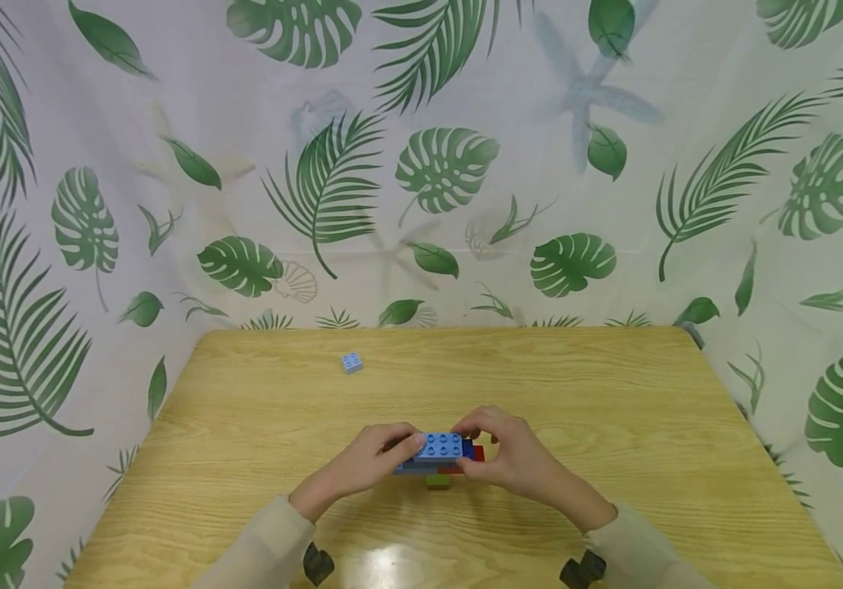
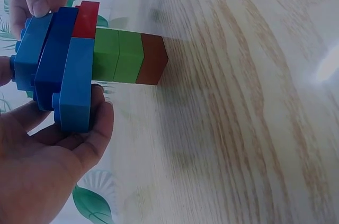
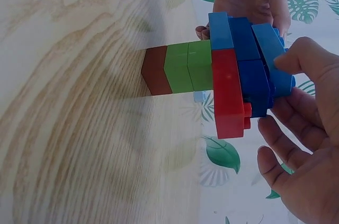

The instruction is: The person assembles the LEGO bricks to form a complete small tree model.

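Note:
A tower of toy building bricks stands on the table between both hands. Its base is a brown brick, with two green bricks above. On these sit a red brick and a blue brick side by side, then a dark blue layer. The topmost light blue brick lies slightly tilted, a thin gap showing under one end. My left hand grips the tower's left side, fingers beneath the lower blue brick. My right hand pinches the top brick's right end between thumb and fingers.
A small light blue brick lies toward the back of the wooden table, left of the tower. A leaf-patterned curtain hangs behind the table and along its sides.

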Tool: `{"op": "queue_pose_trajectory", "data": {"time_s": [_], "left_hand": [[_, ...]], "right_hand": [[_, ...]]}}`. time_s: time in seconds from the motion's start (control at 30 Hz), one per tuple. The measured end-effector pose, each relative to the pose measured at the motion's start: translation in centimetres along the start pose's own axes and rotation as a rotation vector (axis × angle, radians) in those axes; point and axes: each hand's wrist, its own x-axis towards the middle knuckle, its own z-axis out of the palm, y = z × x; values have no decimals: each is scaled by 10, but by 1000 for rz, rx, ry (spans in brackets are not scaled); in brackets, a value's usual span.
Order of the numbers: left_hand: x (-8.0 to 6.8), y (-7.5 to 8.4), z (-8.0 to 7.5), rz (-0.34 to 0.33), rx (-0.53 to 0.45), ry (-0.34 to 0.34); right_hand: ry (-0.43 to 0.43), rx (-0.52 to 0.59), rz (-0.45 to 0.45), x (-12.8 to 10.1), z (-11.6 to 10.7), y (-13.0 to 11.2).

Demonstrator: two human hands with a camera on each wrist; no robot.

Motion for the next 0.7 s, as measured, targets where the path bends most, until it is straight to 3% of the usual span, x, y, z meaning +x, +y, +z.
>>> {"op": "queue_pose_trajectory", "data": {"time_s": [0.7], "left_hand": [[1,3,-3,-21,-16,-19]], "right_hand": [[-7,11,-24,0,2,5]]}}
